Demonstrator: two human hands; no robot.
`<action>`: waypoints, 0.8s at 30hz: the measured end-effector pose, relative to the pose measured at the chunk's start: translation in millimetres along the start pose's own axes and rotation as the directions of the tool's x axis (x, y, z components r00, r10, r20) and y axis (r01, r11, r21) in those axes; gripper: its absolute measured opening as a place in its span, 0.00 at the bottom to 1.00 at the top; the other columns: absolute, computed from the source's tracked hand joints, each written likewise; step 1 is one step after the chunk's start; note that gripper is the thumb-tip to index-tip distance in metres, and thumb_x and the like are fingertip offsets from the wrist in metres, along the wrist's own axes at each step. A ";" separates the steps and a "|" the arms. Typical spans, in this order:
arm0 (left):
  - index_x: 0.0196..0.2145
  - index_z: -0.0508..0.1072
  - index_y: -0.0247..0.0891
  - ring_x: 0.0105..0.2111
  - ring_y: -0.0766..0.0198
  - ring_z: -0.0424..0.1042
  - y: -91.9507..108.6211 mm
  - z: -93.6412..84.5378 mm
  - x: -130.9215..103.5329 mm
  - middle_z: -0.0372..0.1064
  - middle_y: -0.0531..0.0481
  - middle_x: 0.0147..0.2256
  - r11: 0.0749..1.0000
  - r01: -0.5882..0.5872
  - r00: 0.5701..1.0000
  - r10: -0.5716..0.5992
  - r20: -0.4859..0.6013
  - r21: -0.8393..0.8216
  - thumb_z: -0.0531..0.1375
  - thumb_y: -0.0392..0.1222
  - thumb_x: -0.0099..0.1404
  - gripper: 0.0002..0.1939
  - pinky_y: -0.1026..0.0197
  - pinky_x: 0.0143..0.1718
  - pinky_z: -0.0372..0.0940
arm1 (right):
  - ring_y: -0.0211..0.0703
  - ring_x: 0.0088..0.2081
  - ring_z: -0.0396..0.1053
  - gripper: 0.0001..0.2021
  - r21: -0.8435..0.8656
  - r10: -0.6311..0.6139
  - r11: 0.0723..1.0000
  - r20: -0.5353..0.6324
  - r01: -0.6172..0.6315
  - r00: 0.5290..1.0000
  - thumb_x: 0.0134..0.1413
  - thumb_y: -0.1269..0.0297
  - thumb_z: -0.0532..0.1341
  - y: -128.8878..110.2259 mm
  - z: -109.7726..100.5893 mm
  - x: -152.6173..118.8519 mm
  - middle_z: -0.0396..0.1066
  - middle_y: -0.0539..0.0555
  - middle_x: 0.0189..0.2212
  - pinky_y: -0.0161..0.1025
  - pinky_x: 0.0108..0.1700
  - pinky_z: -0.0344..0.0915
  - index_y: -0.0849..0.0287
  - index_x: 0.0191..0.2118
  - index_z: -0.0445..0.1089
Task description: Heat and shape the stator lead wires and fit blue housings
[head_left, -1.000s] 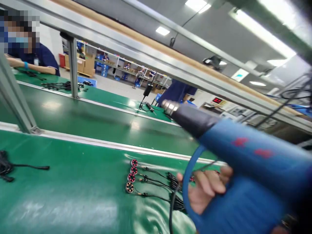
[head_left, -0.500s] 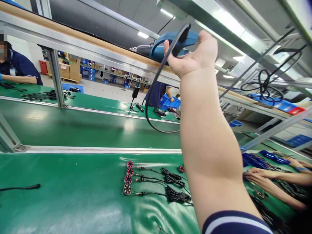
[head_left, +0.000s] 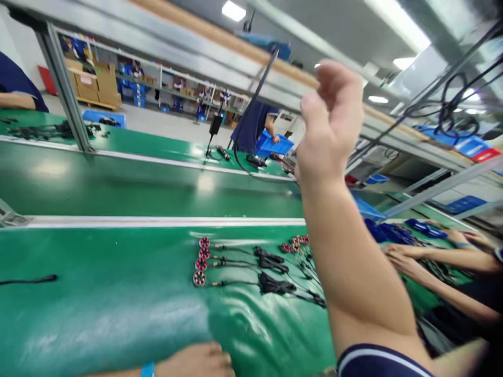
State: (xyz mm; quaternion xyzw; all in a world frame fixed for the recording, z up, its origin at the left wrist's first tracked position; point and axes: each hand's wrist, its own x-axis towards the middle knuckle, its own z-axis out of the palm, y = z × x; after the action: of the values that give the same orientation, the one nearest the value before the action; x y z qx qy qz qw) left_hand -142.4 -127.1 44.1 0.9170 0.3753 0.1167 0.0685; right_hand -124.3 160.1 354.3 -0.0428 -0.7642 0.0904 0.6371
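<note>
My right hand [head_left: 330, 120] is raised toward the overhead shelf, thumb apart from its bent fingers and nothing in it. A blue heat gun [head_left: 267, 44] lies on that shelf, left of the hand, partly hidden by the shelf's edge. Its black cord [head_left: 251, 102] hangs down in a loop behind my wrist. At the bottom edge is my left hand [head_left: 196, 361], with a blue wristband, low over the green mat [head_left: 118, 298]; its fingers are cut off by the frame. Beyond it, several small round coils [head_left: 201, 264] with bundled black cables [head_left: 275, 283] lie in a row.
A metal shelf beam [head_left: 188, 31] crosses overhead, with a post [head_left: 66, 89] at left. On the right, another person's hands [head_left: 404, 256] work among cables. A black cable end [head_left: 47, 278] lies at left. Another person stands by a blue bin [head_left: 275, 144] across the bench.
My right hand has let go of the heat gun and drawn back from it. My left hand has come into view at the bottom. The view has shifted.
</note>
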 end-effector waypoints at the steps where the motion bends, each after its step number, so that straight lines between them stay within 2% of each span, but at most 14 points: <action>1: 0.58 0.68 0.41 0.50 0.56 0.70 -1.9 1.1 -1.8 0.69 0.42 0.53 0.999 0.025 0.999 -0.027 -0.046 -0.038 0.58 0.48 0.75 0.18 0.49 0.53 0.69 | 0.43 0.56 0.69 0.15 0.047 0.049 0.998 0.038 -0.050 0.998 0.64 0.71 0.59 -21.0 -13.0 -44.3 0.71 0.57 0.53 0.46 0.63 0.61 0.59 0.55 0.71; 2: 0.57 0.68 0.42 0.48 0.57 0.70 -5.0 0.1 -4.1 0.70 0.43 0.51 0.992 0.099 0.985 -0.109 -0.133 -0.081 0.56 0.48 0.75 0.16 0.52 0.52 0.68 | 0.43 0.53 0.70 0.13 0.085 0.112 0.989 0.099 -0.120 0.989 0.64 0.68 0.61 -39.2 -25.7 -87.6 0.72 0.55 0.51 0.44 0.60 0.64 0.56 0.53 0.72; 3: 0.54 0.69 0.40 0.45 0.57 0.70 -9.6 -2.7 -6.5 0.71 0.44 0.48 0.971 0.205 0.936 -0.231 -0.264 -0.123 0.55 0.49 0.76 0.15 0.53 0.49 0.68 | 0.45 0.52 0.71 0.13 0.096 0.216 0.966 0.216 -0.241 0.952 0.61 0.65 0.64 -53.5 -37.8 -127.9 0.73 0.54 0.49 0.45 0.58 0.66 0.53 0.51 0.73; 4: 0.53 0.69 0.39 0.46 0.56 0.70 -16.0 -7.0 -8.7 0.70 0.42 0.48 0.941 0.297 0.878 -0.337 -0.340 -0.165 0.54 0.49 0.76 0.15 0.52 0.49 0.68 | 0.46 0.51 0.73 0.13 0.092 0.285 0.937 0.353 -0.336 0.891 0.60 0.65 0.66 -63.3 -48.8 -164.3 0.75 0.53 0.46 0.45 0.55 0.68 0.51 0.50 0.74; 5: 0.51 0.69 0.38 0.47 0.53 0.69 -23.8 -12.1 -10.4 0.69 0.41 0.48 0.890 0.399 0.797 -0.455 -0.396 -0.219 0.55 0.49 0.76 0.14 0.50 0.50 0.67 | 0.45 0.48 0.74 0.11 0.067 0.352 0.900 0.473 -0.431 0.808 0.61 0.65 0.65 -68.5 -58.1 -196.3 0.76 0.52 0.44 0.44 0.53 0.69 0.51 0.49 0.74; 6: 0.51 0.68 0.38 0.49 0.51 0.68 -32.4 -17.2 -11.5 0.67 0.40 0.50 0.833 0.485 0.731 -0.554 -0.400 -0.267 0.56 0.50 0.75 0.14 0.48 0.51 0.67 | 0.45 0.46 0.75 0.09 0.030 0.402 0.861 0.573 -0.508 0.714 0.62 0.65 0.64 -69.5 -65.2 -223.6 0.77 0.52 0.42 0.44 0.51 0.70 0.52 0.48 0.75; 7: 0.51 0.68 0.38 0.50 0.50 0.67 -40.9 -21.8 -11.9 0.65 0.40 0.51 0.792 0.535 0.700 -0.610 -0.372 -0.294 0.57 0.50 0.74 0.15 0.47 0.51 0.67 | 0.44 0.44 0.76 0.07 -0.004 0.428 0.829 0.649 -0.559 0.629 0.63 0.64 0.64 -67.2 -69.8 -246.5 0.78 0.53 0.40 0.43 0.50 0.71 0.53 0.46 0.75; 8: 0.51 0.67 0.38 0.50 0.49 0.67 -48.5 -25.4 -11.7 0.64 0.40 0.52 0.762 0.571 0.683 -0.647 -0.339 -0.304 0.59 0.50 0.73 0.15 0.45 0.51 0.67 | 0.43 0.43 0.76 0.06 -0.030 0.439 0.804 0.704 -0.594 0.558 0.64 0.64 0.63 -62.8 -71.9 -265.3 0.78 0.53 0.40 0.43 0.49 0.72 0.54 0.46 0.75; 10: 0.50 0.67 0.39 0.49 0.48 0.67 -59.6 -28.2 -10.8 0.63 0.41 0.51 0.734 0.618 0.685 -0.679 -0.265 -0.282 0.61 0.49 0.72 0.15 0.44 0.51 0.68 | 0.43 0.44 0.76 0.09 -0.048 0.422 0.779 0.778 -0.625 0.466 0.63 0.61 0.66 -52.3 -69.1 -292.9 0.78 0.54 0.42 0.43 0.51 0.72 0.55 0.47 0.74; 13: 0.48 0.68 0.38 0.48 0.49 0.67 -66.3 -23.7 -11.2 0.64 0.41 0.50 0.717 0.655 0.681 -0.697 -0.226 -0.237 0.60 0.47 0.72 0.13 0.44 0.49 0.68 | 0.46 0.49 0.74 0.18 -0.045 0.346 0.805 0.845 -0.591 0.408 0.60 0.61 0.69 -43.2 -56.2 -317.2 0.77 0.55 0.48 0.45 0.55 0.71 0.55 0.54 0.71; 17: 0.46 0.68 0.38 0.48 0.53 0.68 -68.0 -15.7 -15.5 0.65 0.43 0.48 0.706 0.649 0.654 -0.708 -0.265 -0.282 0.59 0.45 0.73 0.09 0.48 0.52 0.68 | 0.50 0.50 0.73 0.23 -0.038 0.233 0.892 0.893 -0.450 0.386 0.61 0.63 0.68 -42.8 -44.4 -334.0 0.75 0.58 0.51 0.49 0.56 0.69 0.56 0.60 0.67; 20: 0.47 0.66 0.38 0.46 0.57 0.70 -68.3 -13.4 -15.2 0.67 0.47 0.45 0.669 0.639 0.591 -0.743 -0.316 -0.379 0.61 0.43 0.71 0.11 0.53 0.50 0.69 | 0.48 0.49 0.73 0.25 0.001 0.214 0.885 0.887 -0.465 0.409 0.60 0.66 0.68 -43.0 -43.0 -340.1 0.75 0.59 0.52 0.47 0.55 0.69 0.59 0.61 0.65; 22: 0.52 0.64 0.38 0.45 0.59 0.71 -67.6 -13.0 -13.4 0.67 0.48 0.46 0.636 0.639 0.538 -0.771 -0.341 -0.432 0.64 0.42 0.69 0.17 0.55 0.49 0.70 | 0.46 0.48 0.74 0.26 0.009 0.234 0.865 0.877 -0.501 0.420 0.59 0.68 0.69 -43.2 -43.0 -342.2 0.75 0.58 0.51 0.45 0.54 0.70 0.60 0.61 0.65; 24: 0.55 0.63 0.39 0.46 0.59 0.72 -66.7 -13.7 -12.6 0.67 0.48 0.48 0.614 0.649 0.508 -0.789 -0.345 -0.450 0.67 0.42 0.66 0.24 0.55 0.51 0.70 | 0.45 0.45 0.75 0.25 -0.015 0.276 0.851 0.863 -0.525 0.422 0.58 0.67 0.70 -44.3 -42.1 -343.4 0.76 0.57 0.48 0.42 0.50 0.70 0.60 0.60 0.67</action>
State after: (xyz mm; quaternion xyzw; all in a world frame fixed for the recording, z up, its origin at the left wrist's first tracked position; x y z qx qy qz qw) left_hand -199.6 -88.1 41.1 0.5897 0.7090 0.3647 0.1293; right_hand -17.5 58.2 38.3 -0.0934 -0.9212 0.3477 0.1474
